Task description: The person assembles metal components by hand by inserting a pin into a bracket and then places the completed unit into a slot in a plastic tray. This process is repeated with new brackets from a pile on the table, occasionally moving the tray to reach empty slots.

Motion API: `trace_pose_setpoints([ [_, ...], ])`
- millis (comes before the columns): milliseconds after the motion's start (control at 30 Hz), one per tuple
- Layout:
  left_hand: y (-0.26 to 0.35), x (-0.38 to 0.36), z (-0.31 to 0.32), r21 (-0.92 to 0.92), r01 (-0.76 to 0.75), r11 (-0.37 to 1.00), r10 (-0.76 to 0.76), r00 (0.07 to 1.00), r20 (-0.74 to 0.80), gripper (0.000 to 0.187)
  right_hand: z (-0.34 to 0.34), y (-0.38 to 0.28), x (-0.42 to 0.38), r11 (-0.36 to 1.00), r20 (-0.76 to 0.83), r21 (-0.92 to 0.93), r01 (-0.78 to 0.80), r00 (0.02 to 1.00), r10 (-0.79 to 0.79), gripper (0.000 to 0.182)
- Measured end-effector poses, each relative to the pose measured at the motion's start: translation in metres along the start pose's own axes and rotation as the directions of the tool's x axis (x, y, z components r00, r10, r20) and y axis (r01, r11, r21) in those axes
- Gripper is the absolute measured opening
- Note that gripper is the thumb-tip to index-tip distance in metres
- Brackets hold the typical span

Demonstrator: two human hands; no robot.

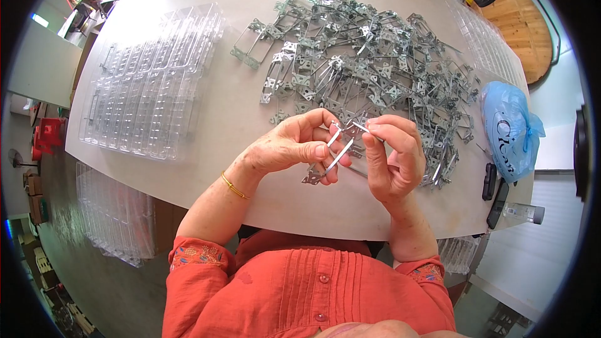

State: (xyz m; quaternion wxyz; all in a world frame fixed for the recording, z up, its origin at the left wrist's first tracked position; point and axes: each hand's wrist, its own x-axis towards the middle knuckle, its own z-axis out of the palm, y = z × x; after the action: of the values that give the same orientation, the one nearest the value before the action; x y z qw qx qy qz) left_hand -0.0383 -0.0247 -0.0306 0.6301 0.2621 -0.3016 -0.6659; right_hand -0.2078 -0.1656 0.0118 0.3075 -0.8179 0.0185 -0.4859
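My left hand (297,144) is closed around a small metal bracket frame (339,157) with two parallel bars and perforated end plates. One of its plates sticks out below my fingers. Just to the right, my right hand (395,156) pinches a thin metal strip (360,127) between thumb and forefinger, its end close to the top of the frame. Right behind both hands lies a large loose pile of similar metal brackets (350,56).
Clear plastic compartment trays (147,87) are stacked on the table's left. At the right are another clear tray (485,40), a blue plastic bag (510,128), black objects (498,200) and a clear bottle (523,213). More trays (116,213) stand below the left table edge.
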Motion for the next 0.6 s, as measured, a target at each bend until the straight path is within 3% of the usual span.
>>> trace_pose_setpoints([
  [600, 0.0048, -0.0008, 0.0052, 0.012, 0.027, 1.0, -0.027, 1.0, -0.008, 0.059, -0.0004, -0.0019, 0.0008, 1.0, 0.013, 0.002, 0.013, 1.0, -0.013, 0.022],
])
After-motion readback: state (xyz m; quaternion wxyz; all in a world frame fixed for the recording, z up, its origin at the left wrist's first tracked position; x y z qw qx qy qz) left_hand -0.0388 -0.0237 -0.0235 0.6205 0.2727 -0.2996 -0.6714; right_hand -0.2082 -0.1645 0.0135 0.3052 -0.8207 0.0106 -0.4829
